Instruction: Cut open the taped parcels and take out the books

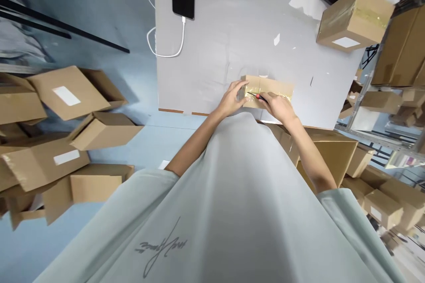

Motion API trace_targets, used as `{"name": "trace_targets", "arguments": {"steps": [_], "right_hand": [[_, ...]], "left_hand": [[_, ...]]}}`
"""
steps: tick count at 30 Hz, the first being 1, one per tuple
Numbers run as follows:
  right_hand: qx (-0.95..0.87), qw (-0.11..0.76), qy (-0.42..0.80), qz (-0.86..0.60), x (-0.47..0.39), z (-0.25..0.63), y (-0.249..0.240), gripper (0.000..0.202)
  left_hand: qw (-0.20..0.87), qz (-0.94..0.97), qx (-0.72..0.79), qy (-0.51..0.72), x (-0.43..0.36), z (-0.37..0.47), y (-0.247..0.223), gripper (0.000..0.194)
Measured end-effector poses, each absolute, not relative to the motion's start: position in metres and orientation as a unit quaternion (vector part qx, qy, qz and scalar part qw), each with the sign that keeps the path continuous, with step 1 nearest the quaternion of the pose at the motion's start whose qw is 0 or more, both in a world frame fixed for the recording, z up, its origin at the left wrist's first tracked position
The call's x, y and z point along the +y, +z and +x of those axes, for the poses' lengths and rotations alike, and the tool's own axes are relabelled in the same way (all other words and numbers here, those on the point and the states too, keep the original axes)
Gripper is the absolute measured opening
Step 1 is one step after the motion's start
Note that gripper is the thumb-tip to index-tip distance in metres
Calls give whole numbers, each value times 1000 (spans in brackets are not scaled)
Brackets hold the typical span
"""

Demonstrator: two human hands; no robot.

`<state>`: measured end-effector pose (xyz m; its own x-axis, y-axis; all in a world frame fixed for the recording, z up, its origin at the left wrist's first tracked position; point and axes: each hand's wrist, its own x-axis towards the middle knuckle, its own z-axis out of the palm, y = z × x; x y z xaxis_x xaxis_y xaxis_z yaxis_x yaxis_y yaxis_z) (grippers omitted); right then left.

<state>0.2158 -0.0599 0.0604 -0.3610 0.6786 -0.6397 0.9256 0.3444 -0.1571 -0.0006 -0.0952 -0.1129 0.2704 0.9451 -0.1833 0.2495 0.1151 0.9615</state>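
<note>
One small box (270, 84) is lying near the edge of the table (206, 66), showing tape (254, 89) and no lifted flap, while the left hand (229, 99) is bracing its end between thumb and fingers and the right hand (279, 106) is clenching a red-and-black pointed tool (258, 96).

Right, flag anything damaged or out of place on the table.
Far right on the table, beside the large carton, a ragged white patch looks odd: torn surface or stuck paper, I can't tell which. A white scrap nearer the middle looks like litter. I see no spill.
</note>
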Motion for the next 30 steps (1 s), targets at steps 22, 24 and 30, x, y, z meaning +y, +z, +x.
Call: {"name": "trace_targets", "arguments": {"steps": [22, 24, 30], "right_hand": [[784, 401, -186, 437, -18, 177, 72, 49], [789, 405, -186, 422, -12, 172, 71, 51], [821, 354, -197, 402, -1, 169, 49, 49]], "left_hand": [[603, 536, 490, 330, -93, 0, -127, 82], [605, 531, 493, 330, -93, 1, -129, 84], [609, 517, 497, 339, -92, -2, -137, 91]]}}
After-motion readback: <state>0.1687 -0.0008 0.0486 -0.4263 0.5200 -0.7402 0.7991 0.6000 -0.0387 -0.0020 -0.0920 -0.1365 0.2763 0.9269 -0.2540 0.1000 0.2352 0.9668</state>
